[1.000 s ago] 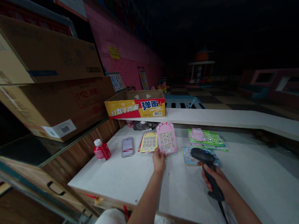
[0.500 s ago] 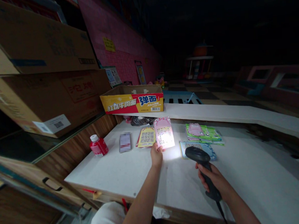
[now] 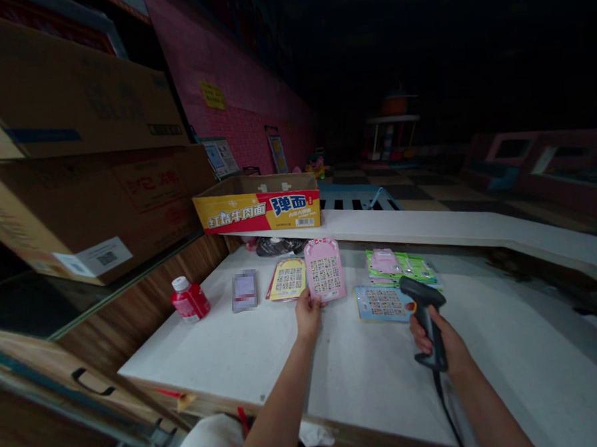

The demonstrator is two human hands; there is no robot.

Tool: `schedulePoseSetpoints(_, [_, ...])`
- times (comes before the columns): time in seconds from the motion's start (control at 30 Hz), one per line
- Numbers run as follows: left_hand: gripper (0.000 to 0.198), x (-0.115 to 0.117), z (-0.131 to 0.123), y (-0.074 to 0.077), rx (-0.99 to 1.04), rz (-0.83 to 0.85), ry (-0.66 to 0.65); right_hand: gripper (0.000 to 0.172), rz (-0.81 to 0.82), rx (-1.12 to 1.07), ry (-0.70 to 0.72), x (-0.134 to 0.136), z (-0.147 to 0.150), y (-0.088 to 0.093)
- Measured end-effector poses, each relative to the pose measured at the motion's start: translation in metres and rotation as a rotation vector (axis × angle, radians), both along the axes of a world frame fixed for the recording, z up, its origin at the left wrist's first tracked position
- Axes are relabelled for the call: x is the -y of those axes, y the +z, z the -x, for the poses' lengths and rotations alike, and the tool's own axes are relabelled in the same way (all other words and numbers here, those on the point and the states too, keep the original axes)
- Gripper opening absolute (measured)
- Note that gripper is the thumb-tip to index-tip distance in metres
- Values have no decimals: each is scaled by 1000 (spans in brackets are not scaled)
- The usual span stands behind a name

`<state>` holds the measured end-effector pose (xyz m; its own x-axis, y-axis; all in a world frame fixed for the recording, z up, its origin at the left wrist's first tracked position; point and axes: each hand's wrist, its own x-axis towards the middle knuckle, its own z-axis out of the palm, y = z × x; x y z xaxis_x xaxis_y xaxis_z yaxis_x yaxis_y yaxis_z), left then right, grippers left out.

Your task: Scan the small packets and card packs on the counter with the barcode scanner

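My left hand (image 3: 309,314) pinches the lower edge of a pink card (image 3: 325,269) covered with rows of small pictures, holding it tilted up above the white table. Just left of it lies a yellow card (image 3: 287,279) on top of a red-edged one. My right hand (image 3: 442,339) is wrapped round the handle of a black barcode scanner (image 3: 428,320), whose cable hangs down toward me. Beneath and left of the scanner's head rests a blue card (image 3: 380,303). Behind that, several green packets (image 3: 413,265) are stacked with a small pink packet (image 3: 384,260) on top.
A phone (image 3: 244,290) and a red bottle with a white cap (image 3: 190,300) stand on the left of the table (image 3: 210,355). An open noodle carton (image 3: 258,212) sits on the raised ledge (image 3: 428,223). Large cardboard boxes (image 3: 92,201) are stacked at left.
The scanner has moved right and its head has turned away from the pink card. The bright light on the card and table is gone. My left hand keeps hold of the card.
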<state>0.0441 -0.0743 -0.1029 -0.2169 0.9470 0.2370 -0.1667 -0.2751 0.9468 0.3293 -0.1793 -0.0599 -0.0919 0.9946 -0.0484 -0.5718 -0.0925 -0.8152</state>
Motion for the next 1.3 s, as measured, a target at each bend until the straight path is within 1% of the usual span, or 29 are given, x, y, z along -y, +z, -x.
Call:
schedulePoseSetpoints(0.13, [48, 1, 0, 4, 1, -9, -39, 37, -24, -237, -66, -9, -21, -13])
schedulePoseSetpoints(0.23, [47, 3, -1, 7, -28, -17, -53, 33, -47, -342, -84, -10, -28, -18])
schedulePoseSetpoints(0.3, [45, 5, -2, 13, -57, -18, -79, 33, -67, -393, -74, -11, -30, -20])
schedulePoseSetpoints(0.37, [43, 5, -6, 22, -77, -16, -133, 35, -86, -447, -71, -12, -31, -21])
schedulePoseSetpoints(0.43, [43, 4, -11, 34, -61, 2, -211, 35, -106, -507, -73, -12, -32, -21])
schedulePoseSetpoints(0.53, [42, -2, -21, 52, -4, 76, -318, 33, -132, -592, -72, -12, -35, -22])
schedulePoseSetpoints(0.6, [39, -8, -28, 60, 13, 145, -369, 31, -145, -639, -73, -11, -37, -23])
schedulePoseSetpoints(0.7, [36, -18, -44, 61, 8, 241, -424, 30, -150, -690, -74, -11, -38, -25])
schedulePoseSetpoints(0.8, [33, -26, -65, 54, 2, 306, -444, 34, -142, -707, -81, -13, -39, -26])
schedulePoseSetpoints(0.87, [26, -30, -79, 49, -87, 316, -416, 34, -138, -700, -80, -14, -39, -28])
schedulePoseSetpoints(0.9, [22, -32, -85, 47, -175, 311, -368, 33, -136, -694, -78, -15, -40, -28])
schedulePoseSetpoints(0.97, [18, -33, -93, 44, -412, 278, -223, 32, -136, -685, -75, -15, -41, -30])
schedulePoseSetpoints(1.03, [26, -29, -95, 42, -648, 190, -66, 32, -137, -681, -77, -15, -41, -30])
schedulePoseSetpoints(1.07, [31, -25, -94, 41, -743, 125, -18, 32, -137, -681, -80, -15, -41, -29])
schedulePoseSetpoints(1.1, [36, -19, -92, 39, -820, 51, 3, 32, -137, -680, -83, -15, -41, -29])
schedulePoseSetpoints(1.13, [42, -13, -89, 38, -882, -21, -2, 32, -136, -678, -84, -14, -40, -28])
schedulePoseSetpoints(1.2, [55, 1, -84, 33, -981, -114, -79, 29, -134, -665, -88, -14, -38, -26])
schedulePoseSetpoints(1.27, [67, 14, -83, 29, -1057, -128, -167, 28, -131, -635, -93, -13, -37, -24])
schedulePoseSetpoints(1.3, [69, 18, -84, 27, -1084, -116, -185, 28, -129, -616, -98, -13, -36, -23])
